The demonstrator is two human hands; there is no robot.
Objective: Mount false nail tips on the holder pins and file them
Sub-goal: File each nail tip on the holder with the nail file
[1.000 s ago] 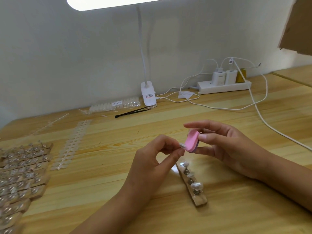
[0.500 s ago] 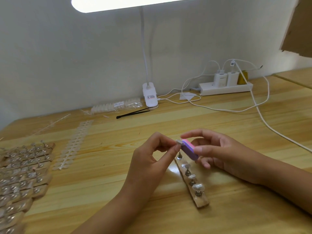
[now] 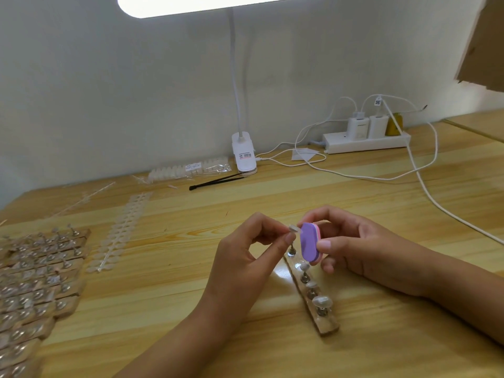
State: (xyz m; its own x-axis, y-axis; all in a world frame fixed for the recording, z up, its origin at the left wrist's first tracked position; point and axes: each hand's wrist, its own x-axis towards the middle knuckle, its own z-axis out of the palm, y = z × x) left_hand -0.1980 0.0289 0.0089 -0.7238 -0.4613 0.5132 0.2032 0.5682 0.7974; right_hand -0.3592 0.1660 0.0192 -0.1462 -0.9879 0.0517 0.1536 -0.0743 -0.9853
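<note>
Pinching a small, clear nail tip between thumb and forefinger, the left hand holds it above the table with its other fingers curled loosely underneath. The right hand grips an oval file block, forefinger arched over the top and thumb pressed on the near edge. The block has a matte purple face over a pink foam layer.

The block stands with its long axis nearly upright and its purple face turned left toward the tip. The tip sits just beside the block's upper edge; whether they touch cannot be told.

Directly below the tip stands a bare metal pin, the farthest on a narrow wooden holder strip. The strip lies lengthwise away from the person, between the two wrists. The left hand is the nearer one to that pin, so seating the tip would likely be a short drop. Three glossy mounted tips already sit on the nearer pins.

On the pale wood-grain table, well to the left, lie rows of filled holders and a translucent strip of unmounted tips.
</note>
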